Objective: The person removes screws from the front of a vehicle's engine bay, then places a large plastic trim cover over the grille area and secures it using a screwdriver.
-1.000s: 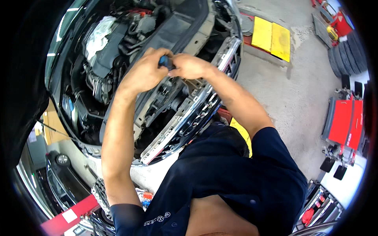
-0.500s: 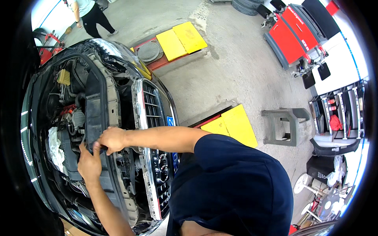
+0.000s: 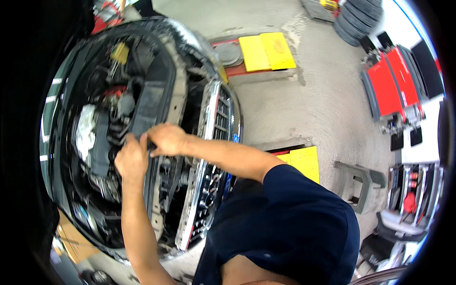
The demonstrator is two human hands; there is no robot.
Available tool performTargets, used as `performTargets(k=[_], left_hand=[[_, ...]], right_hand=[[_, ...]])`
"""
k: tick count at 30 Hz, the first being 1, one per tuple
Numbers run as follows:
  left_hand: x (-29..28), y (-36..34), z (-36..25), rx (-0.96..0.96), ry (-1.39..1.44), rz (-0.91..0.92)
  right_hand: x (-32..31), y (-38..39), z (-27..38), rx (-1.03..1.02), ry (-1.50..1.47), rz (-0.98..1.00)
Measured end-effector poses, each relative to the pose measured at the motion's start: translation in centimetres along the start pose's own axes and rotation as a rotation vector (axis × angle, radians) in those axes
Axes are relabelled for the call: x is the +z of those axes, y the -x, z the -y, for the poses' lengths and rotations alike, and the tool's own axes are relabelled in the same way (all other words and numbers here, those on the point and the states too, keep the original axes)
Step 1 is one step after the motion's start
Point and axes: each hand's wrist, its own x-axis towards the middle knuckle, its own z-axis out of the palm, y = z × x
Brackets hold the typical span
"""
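1. Hands meet over the open engine bay (image 3: 118, 142) of a dark car, at the front edge of a black plastic cover (image 3: 147, 102)
2. Left hand (image 3: 131, 159) comes up from the lower edge, fingers curled onto the black panel edge; its grip looks clenched on that edge, though what lies under the fingers is hidden
3. Right hand (image 3: 166, 139) reaches in from the right, just beside the left and touching it at the fingertips; its grip is closed around a small dark part that I cannot make out
4. Chrome grille (image 3: 209, 156) runs just right of both hands, under the right forearm
5. White rag (image 3: 85, 130) lies in the bay, left of the hands
6. Yellow ramps (image 3: 266, 50) sit on the concrete floor (image 3: 308, 109) beyond the car, well apart from red tool carts (image 3: 392, 88) at the right
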Motion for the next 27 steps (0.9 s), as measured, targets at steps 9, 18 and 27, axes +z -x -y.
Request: performTargets(k=[9,18,27], left_hand=[[-0.8,0.8,-0.5,0.039,0.130,0.005],[0.1,0.5,1.5,0.188,0.145,-0.110],[2.1,0.7,3.3,0.248,0.286,-0.120]], right_hand=[[-0.3,-0.4,-0.7,-0.013,-0.045,0.074],[-1.9,-1.9,-2.0,-0.069,-0.035,0.262],[0.0,-2.6,-2.2,-0.129,-0.084,0.443]])
